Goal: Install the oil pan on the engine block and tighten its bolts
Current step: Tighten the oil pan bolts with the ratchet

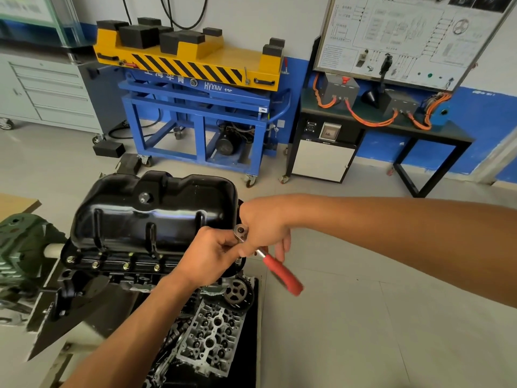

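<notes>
A blue lift cart point(195, 107) stands against the wall point(293, 21).

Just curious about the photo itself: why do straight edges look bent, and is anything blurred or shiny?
Head view: the wide-angle lens bows the board and cabinet edges; the ratchet handle is motion-blurred; the oil pan shows glare streaks; light is soft, shadows faint.

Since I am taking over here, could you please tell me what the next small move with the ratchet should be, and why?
Probably swing the ratchet to tighten at the right end of the oil pan: the left hand pinches its head there, the right hand holds its shaft, and bolts already sit along the near flange.
</notes>
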